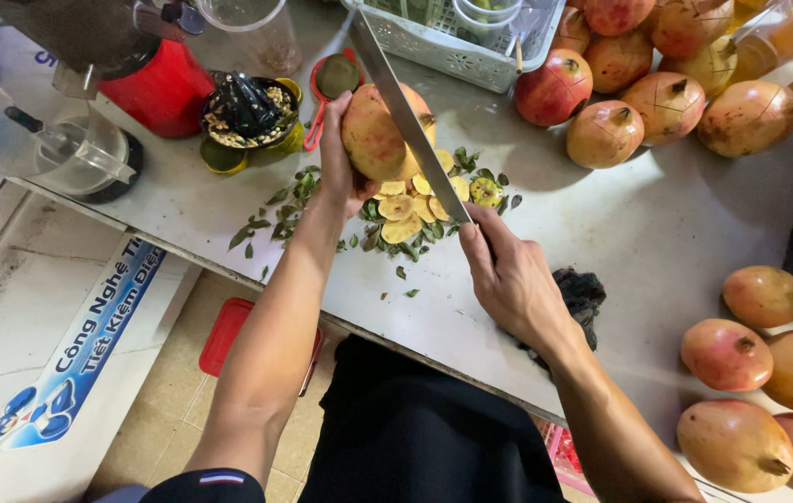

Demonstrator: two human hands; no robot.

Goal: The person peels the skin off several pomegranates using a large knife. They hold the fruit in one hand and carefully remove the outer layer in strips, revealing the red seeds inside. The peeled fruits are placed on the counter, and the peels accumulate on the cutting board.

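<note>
My left hand (pixel 341 168) grips a pomegranate (pixel 380 135), fingers wrapped; right hand (pixel 508 275) clenched on knife (pixel 406 112), blade across fruit.

A white rectangular sign (pixel 52 363) with blue lettering and a blue cartoon figure lies left, below the table (pixel 657 233).

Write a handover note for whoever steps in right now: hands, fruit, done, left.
Left hand: grips a pomegranate, raised just above the table.
Right hand: holds a long knife, blade laid across that fruit.
Done: cut-off yellow slices and green leaf bits lie under the held fruit.
Left: the held fruit is not cut through. Uncut pomegranates sit in a pile at the far right and a group at the near right.
Also on the table: red juicer, white basket.
</note>
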